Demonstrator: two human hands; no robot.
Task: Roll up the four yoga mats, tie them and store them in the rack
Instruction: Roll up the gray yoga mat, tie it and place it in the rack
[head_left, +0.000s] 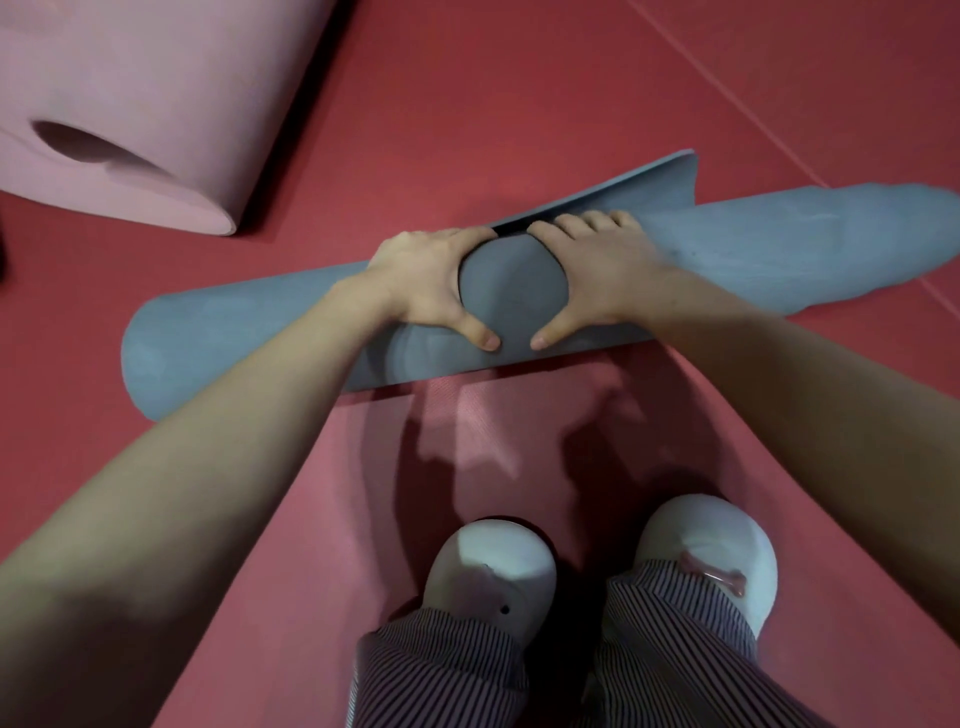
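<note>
**Two hands clamp a blue mat at mid-roll**

Both hands meet at the middle of the blue mat (779, 244), a thick roll lying on the red floor (519, 78) just ahead of the person's white shoes (488, 566). The left hand (426, 280) and right hand (602, 270) sit side by side. Their thumbs nearly touch on the near face and their fingers curl over the top toward the far side. Each grip is clenched on the roll.

The roll's long axis runs from 8 o'clock to 2 o'clock across the view, and its right end reaches the frame edge. The coming move turns on the loose flap (623, 182), the mat's last unrolled stretch. It rises from the seam just beyond the right hand's fingertips and points to 1 o'clock, away from the person. On that layout the roll would likely have to turn forward, toward 12 o'clock, to take the flap in. The right hand is the nearer one to tuck it.

No tie shows, and no rack is in view. A flat pinkish mat (363, 519) runs from under the roll back to 6 o'clock beneath the feet; whether it joins the roll cannot be told. At 10 o'clock, well apart, a pink mat (156, 93) lies loosely rolled, its core open.
</note>
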